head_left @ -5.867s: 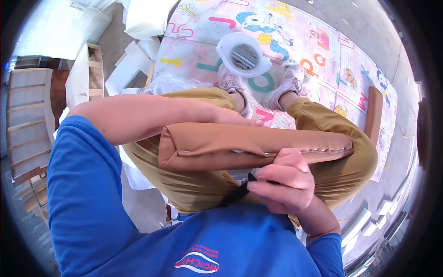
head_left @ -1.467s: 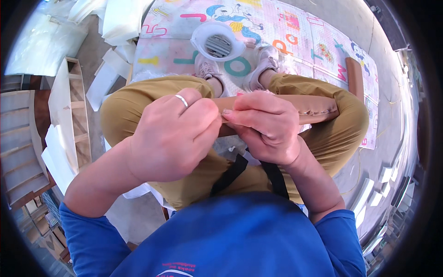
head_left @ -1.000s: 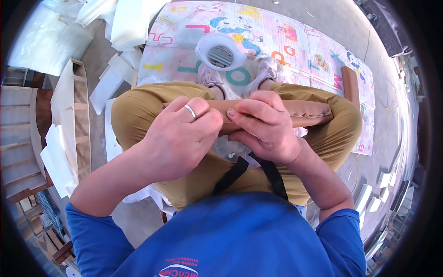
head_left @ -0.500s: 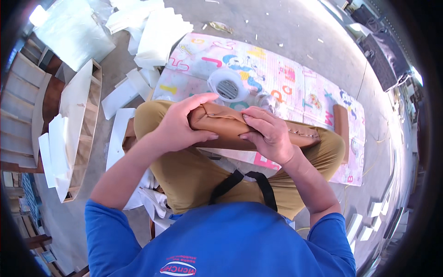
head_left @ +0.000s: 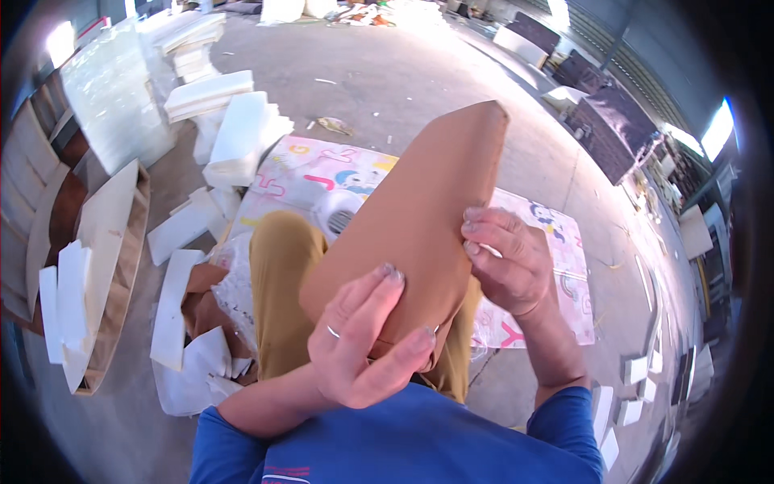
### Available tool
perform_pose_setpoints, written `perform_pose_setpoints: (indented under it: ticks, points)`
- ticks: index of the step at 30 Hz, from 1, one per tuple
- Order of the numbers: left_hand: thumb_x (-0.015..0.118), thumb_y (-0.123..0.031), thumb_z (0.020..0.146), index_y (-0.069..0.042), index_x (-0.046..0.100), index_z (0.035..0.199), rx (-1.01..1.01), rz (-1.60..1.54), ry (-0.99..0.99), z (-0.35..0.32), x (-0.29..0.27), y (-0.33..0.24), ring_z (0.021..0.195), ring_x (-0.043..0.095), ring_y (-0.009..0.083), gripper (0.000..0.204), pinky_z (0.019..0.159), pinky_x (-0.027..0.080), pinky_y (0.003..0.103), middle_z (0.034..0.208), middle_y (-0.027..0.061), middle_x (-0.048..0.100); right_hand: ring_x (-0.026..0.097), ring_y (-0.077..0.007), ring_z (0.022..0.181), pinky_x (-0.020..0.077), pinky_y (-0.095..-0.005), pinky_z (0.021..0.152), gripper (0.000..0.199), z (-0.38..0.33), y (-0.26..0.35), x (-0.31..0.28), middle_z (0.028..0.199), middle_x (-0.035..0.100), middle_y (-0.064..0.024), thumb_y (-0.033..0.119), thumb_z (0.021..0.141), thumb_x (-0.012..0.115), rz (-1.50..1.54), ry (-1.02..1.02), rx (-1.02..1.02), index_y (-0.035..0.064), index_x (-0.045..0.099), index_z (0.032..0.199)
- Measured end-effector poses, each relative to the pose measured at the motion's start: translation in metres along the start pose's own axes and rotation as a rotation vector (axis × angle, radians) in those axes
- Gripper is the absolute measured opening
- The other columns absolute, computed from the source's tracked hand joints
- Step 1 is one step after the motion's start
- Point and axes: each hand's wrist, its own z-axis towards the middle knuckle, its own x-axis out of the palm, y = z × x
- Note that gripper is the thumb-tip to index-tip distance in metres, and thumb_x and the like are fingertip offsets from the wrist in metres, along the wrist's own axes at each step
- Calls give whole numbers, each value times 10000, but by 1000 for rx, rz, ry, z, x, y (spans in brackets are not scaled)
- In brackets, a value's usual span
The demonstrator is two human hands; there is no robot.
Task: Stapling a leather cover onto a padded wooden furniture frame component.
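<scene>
Item: tan upholstered cushion piece [head_left: 419, 218], long and flat, tapering wider toward its lower end. Long axis runs from lower left near the person's lap to upper right, the far end raised and pointing up and away from the body, toward the concrete floor [head_left: 387, 81] beyond. It is held above the person's mustard-coloured trousers [head_left: 278, 306].

Left hand [head_left: 363, 347]: wrapped about the cushion's lower end, fingers curled over the near face, thumb below; a ring shows on one finger. Firm hold.

Right hand [head_left: 508, 262]: at the cushion's right edge about halfway up, fingertips bent and pinching the edge.

Surroundings: colourful patterned play mat [head_left: 556, 242] on the floor under the legs; small white round fan [head_left: 334, 218] on the mat, partly hidden behind the cushion; white foam blocks [head_left: 238, 137] stacked at left; wooden frame pieces [head_left: 105, 266] with foam strips at far left; foam scraps [head_left: 193, 363] beside the left leg.
</scene>
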Motion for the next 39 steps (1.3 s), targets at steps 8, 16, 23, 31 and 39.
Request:
perform_pose_setpoints:
  ticks: [8,16,23,31,39]
  points:
    - [711,-153,810,-159,699,1163,-27,-38,524,-96,52,-31,973,670,359,354,799,583,418,1116,232,621,615,-271,850,517,-348,706,284,-180,39,30,949,628,-90,-92,700,779,-126,-45,547,45,671,925]
    - [725,-239,828,-26,598,1302,-323,-636,775,-121,63,21,1180,563,384,535,1020,450,494,1296,236,545,642,-271,795,528,-338,702,297,-243,60,48,889,658,-116,-130,748,711,-106,-79,827,22,673,1000]
    - [613,-362,898,104,312,1448,-720,-194,924,-152,79,8,1463,153,485,781,1102,196,670,1557,318,181,676,-298,981,529,-341,835,360,-260,94,44,1096,694,-204,-132,889,582,47,-38,1080,23,661,1204]
    - [616,-363,886,51,446,1400,-513,-164,1100,-131,98,-4,1473,199,420,682,1046,194,731,1559,261,243,613,-241,1066,454,-351,958,352,-237,121,18,1147,658,-187,65,955,542,219,-133,1649,-104,595,1259]
    - [363,-250,1071,59,194,1524,-1437,-900,187,-155,63,52,1494,194,307,574,1204,155,397,1600,202,210,599,-138,978,457,-264,893,354,-221,115,51,1060,664,-100,66,987,529,43,-35,1555,-67,577,1312]
